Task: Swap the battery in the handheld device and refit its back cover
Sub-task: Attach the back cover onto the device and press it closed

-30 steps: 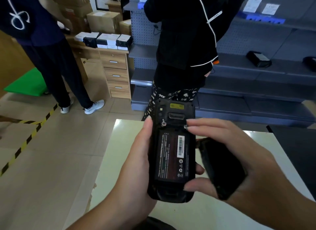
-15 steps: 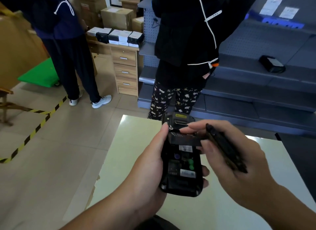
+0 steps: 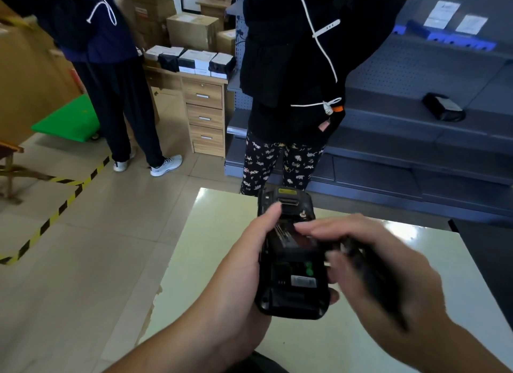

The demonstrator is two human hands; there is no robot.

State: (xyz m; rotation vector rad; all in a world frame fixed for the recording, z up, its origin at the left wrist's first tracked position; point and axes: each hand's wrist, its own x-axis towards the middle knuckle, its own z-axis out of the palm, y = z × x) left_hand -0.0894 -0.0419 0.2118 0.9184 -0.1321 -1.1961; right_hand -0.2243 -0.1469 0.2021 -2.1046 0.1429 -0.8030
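My left hand (image 3: 236,284) grips a black handheld device (image 3: 291,295) back side up over the pale table (image 3: 222,234), thumb on its upper left edge. The battery bay is open, showing a green patch and a small label inside. The black battery (image 3: 294,243) is tilted up at the bay's top end, under my right fingertips. My right hand (image 3: 369,275) also holds the black back cover (image 3: 372,284) edge-on against its palm; both are blurred.
Two people stand close behind the table: one in a black jacket and patterned trousers (image 3: 288,161), one in dark clothes at the left (image 3: 119,100). A wooden drawer unit (image 3: 205,117) with boxes, grey shelving (image 3: 416,139) and striped floor tape (image 3: 55,211) lie beyond.
The battery, flat in the device a second ago, has been lifted at its top end, exposing the bay. The back cover has turned edge-on in my right hand.
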